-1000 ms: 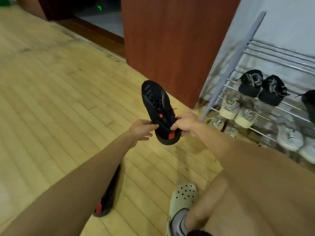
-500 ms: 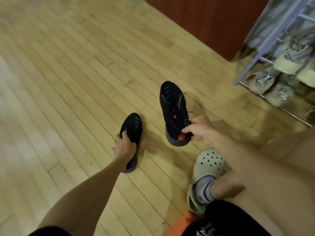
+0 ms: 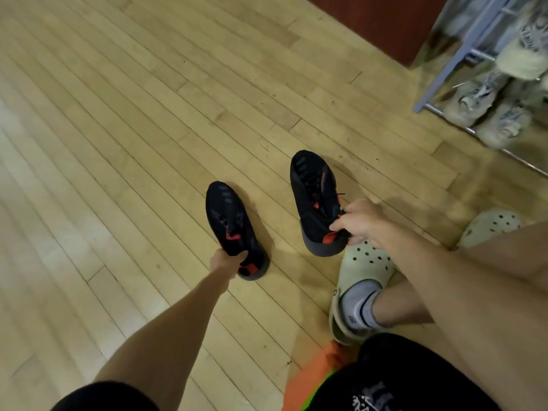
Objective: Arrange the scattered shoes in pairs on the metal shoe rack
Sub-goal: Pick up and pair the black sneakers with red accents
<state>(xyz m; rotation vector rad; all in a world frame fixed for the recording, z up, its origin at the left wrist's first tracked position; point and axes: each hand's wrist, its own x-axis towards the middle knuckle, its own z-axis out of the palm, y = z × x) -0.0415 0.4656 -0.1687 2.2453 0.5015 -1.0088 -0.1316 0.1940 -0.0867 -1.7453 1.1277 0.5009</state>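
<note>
Two black sneakers with red accents are in my hands above the wooden floor. My left hand (image 3: 226, 261) grips the left sneaker (image 3: 229, 222) at its heel opening, toe pointing away from me. My right hand (image 3: 357, 222) pinches the heel collar of the right sneaker (image 3: 314, 197), which is tilted toe-up. The metal shoe rack (image 3: 450, 60) stands at the upper right corner, with beige sneakers (image 3: 486, 114) on its lowest shelf and another pale shoe (image 3: 522, 57) above.
My feet wear cream perforated clogs (image 3: 364, 271), one just below the right sneaker, the other (image 3: 492, 223) further right. A dark red-brown wooden panel (image 3: 370, 22) rises at the top. Wooden floorboards (image 3: 118, 114) spread out to the left.
My left hand has gone from resting on the floor sneaker to gripping its heel and raising it. The view has tilted down, so less of the rack shows. The right sneaker stays held.
</note>
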